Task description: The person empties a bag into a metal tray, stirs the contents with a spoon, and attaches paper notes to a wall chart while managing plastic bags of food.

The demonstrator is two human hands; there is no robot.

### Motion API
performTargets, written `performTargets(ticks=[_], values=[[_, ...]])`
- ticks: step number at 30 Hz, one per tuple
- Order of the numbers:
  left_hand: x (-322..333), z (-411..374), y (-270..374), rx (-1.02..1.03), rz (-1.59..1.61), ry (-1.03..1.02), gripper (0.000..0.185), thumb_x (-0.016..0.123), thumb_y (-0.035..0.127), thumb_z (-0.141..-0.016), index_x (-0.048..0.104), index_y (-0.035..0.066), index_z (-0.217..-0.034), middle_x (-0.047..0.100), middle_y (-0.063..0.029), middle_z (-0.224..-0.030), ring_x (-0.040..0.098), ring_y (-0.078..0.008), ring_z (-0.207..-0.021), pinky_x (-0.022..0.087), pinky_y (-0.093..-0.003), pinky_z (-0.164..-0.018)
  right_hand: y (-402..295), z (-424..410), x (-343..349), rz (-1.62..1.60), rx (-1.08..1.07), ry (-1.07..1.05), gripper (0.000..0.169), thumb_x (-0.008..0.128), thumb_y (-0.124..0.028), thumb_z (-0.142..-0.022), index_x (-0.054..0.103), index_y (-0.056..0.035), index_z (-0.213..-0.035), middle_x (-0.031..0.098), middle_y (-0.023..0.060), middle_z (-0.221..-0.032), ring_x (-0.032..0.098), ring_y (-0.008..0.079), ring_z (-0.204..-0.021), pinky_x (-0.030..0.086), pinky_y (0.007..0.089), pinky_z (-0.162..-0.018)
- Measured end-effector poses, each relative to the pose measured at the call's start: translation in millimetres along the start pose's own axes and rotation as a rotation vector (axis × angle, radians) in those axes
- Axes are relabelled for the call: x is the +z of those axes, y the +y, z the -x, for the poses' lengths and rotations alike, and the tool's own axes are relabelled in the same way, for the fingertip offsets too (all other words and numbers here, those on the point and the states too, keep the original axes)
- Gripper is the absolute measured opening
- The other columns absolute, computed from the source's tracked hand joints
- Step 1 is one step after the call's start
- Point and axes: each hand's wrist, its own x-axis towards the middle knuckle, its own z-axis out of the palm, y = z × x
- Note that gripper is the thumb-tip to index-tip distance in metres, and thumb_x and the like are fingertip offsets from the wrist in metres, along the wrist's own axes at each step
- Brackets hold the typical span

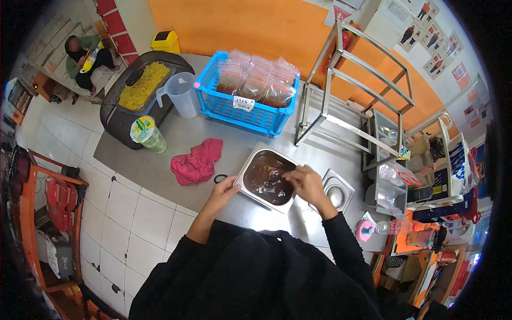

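A rectangular stainless steel food pan (286, 209) filled with dark brown liquid (260, 176) sits on the steel table. My left hand (221, 193) grips its left corner, thumb on the rim. Over the pan's right side, my right hand (304, 182) has its fingers bunched together close to the liquid; whether they pinch a utensil is hidden. Right of the pan lies a steel pan lid (339, 191), partly behind my right forearm. A crumpled pink cloth (197, 163) and a small black ring-shaped object (220, 178) lie to the left.
Behind the pan stands a blue plastic basket (244, 115) of filled zip bags. Left of it are a clear jug (185, 96), a sealed drink cup (150, 136) and a tray of yellow food (145, 86). A metal frame (328, 96) stands right. A person (86, 60) sits far left.
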Motion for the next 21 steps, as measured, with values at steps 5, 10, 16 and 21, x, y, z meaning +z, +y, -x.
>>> performTargets(ticks=[5,10,16,21], values=[[-3,-1,-3,0.019,-0.031,0.0,0.022,0.057,0.014,-0.094,0.051,0.003,-0.113,0.063,-0.0051,-0.105,0.055,-0.0106,-0.099,0.042,-0.027,-0.088,-5,2,2,-0.022,-0.043,-0.018,0.015,0.063,-0.012,-0.079,0.073,-0.0179,-0.089,0.062,0.0028,-0.078,0.059,0.0247,-0.08,0.051,0.0364,-0.068],[-3,0,-1,-0.019,-0.049,0.035,0.022,0.059,0.015,-0.093,0.052,0.004,-0.11,0.061,-0.0048,-0.107,0.054,-0.0106,-0.101,0.041,-0.0274,-0.088,8,-2,1,0.019,0.086,0.097,0.015,0.064,-0.012,-0.078,0.073,-0.0186,-0.088,0.061,0.0026,-0.078,0.06,0.0244,-0.08,0.051,0.037,-0.068],[-1,1,2,-0.017,-0.088,0.064,0.029,0.062,0.015,-0.091,0.051,0.004,-0.115,0.06,-0.0062,-0.111,0.053,-0.0125,-0.105,0.041,-0.0274,-0.09,0,0,-1,-0.007,-0.01,0.028,0.015,0.062,-0.011,-0.08,0.072,-0.0187,-0.089,0.063,0.0015,-0.08,0.06,0.0248,-0.078,0.051,0.0358,-0.067],[1,-1,2,-0.004,0.009,0.074,0.034,0.063,0.01,-0.09,0.05,0.003,-0.12,0.059,-0.0079,-0.116,0.054,-0.0144,-0.107,0.041,-0.0281,-0.094,0,10,11,-0.065,-0.03,-0.014,0.016,0.063,-0.011,-0.079,0.072,-0.0178,-0.09,0.064,0.0016,-0.081,0.061,0.0233,-0.083,0.051,0.0351,-0.069]])
